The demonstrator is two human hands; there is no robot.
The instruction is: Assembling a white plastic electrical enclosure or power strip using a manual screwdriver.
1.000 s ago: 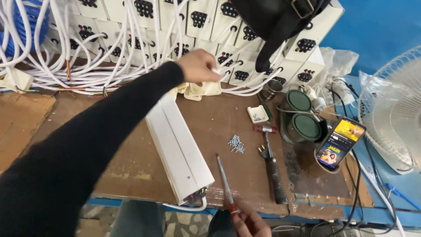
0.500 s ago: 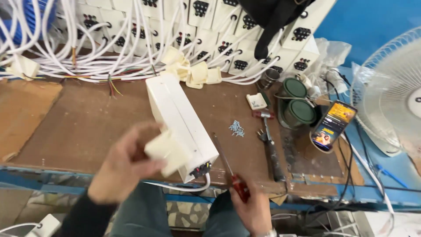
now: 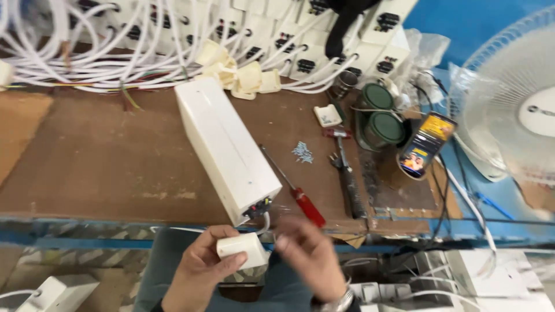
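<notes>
The small white plastic piece [image 3: 241, 247] is sitting just off the front edge of the table [image 3: 87, 156], right below the long white box [image 3: 225, 147]. The left hand [image 3: 199, 271] is wrapping its grip around it. The right hand [image 3: 309, 254] is hovering beside it, blurry, fingers loosely open. The red-handled screwdriver [image 3: 292, 188] is lying next to the box.

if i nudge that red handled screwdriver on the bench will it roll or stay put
The red-handled screwdriver would likely roll sideways: handle and shaft look round, lying flat on the wooden bench. It looks rigid, probably light. Lying near the bench's front edge, it might drop off.
</notes>
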